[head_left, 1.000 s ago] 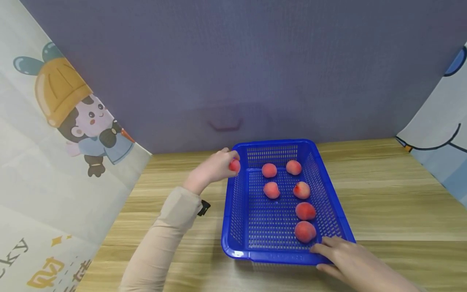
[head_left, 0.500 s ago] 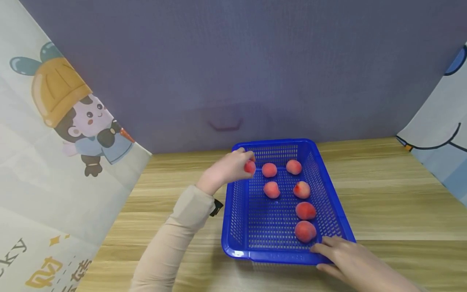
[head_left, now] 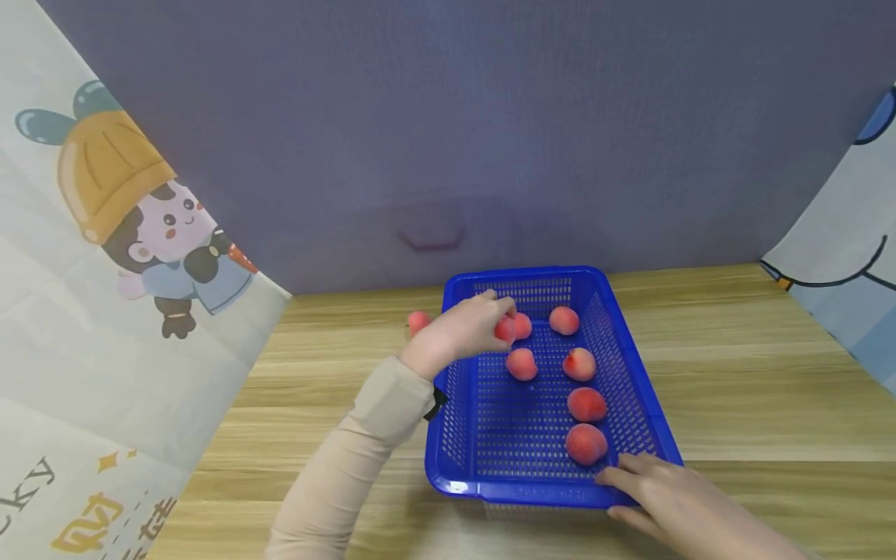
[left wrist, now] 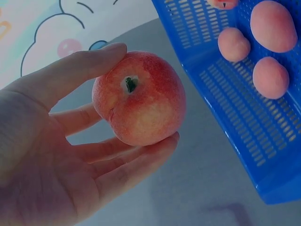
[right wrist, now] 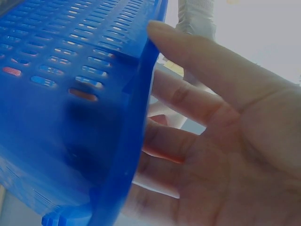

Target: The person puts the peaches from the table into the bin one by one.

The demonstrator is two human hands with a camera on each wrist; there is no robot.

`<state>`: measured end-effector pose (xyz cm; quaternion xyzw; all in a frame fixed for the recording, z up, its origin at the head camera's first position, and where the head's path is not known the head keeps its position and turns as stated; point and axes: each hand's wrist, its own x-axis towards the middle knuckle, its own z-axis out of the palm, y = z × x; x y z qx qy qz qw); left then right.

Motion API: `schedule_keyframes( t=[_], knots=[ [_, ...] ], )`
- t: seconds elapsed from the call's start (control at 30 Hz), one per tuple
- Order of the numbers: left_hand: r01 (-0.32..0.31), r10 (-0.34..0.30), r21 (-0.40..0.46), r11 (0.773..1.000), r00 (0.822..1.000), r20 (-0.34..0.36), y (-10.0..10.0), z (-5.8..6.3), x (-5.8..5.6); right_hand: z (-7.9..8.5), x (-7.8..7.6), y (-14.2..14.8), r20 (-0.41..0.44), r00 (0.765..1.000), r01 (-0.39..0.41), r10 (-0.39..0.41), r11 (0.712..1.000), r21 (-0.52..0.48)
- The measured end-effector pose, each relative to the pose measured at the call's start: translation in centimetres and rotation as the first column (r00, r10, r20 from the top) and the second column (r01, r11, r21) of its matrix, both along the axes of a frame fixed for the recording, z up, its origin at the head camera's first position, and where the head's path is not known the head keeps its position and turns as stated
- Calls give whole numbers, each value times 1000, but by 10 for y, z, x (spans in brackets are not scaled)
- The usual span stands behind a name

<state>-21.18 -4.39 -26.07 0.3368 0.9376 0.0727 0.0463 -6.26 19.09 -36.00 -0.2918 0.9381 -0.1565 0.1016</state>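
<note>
My left hand (head_left: 470, 325) pinches a red peach (left wrist: 146, 108) between thumb and fingers, its green stem spot showing in the left wrist view. In the head view this hand overlaps the left back part of the blue plastic basket (head_left: 435, 443). Several peaches (head_left: 586, 444) lie in the basket, most along its right side. The held peach partly covers another peach (head_left: 522, 327) in the head view. At the basket's near right corner, my right hand (head_left: 654, 490) grips the rim (right wrist: 143, 94), thumb on one side and fingers on the other.
Another peach (head_left: 418, 321) lies on the wooden table (head_left: 336, 334) left of the basket, partly hidden by my left wrist. A grey-blue panel (head_left: 490, 140) stands behind the table. Printed sheets (head_left: 84, 365) hang at both sides.
My left hand has moved right with the peach, from the basket's left rim to over its inside. A peach on the table has come into view behind my wrist. My right hand stays put.
</note>
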Motion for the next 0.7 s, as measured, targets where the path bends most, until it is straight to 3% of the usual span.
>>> schedule_keyframes(
  t=[0.2,0.4,0.7],
  knots=[
    [9,-8,-24,1000,999,39,9,-1,5,4,2,0,5,1000,1,-1,1000,0],
    [73,-73,-73,995,997,3,18,-8,7,2,2,0,-54,998,-14,15,1000,4],
    [97,-94,-114,989,995,32,31,-17,10,2,2,0,-58,998,-22,23,1000,4]
  ],
)
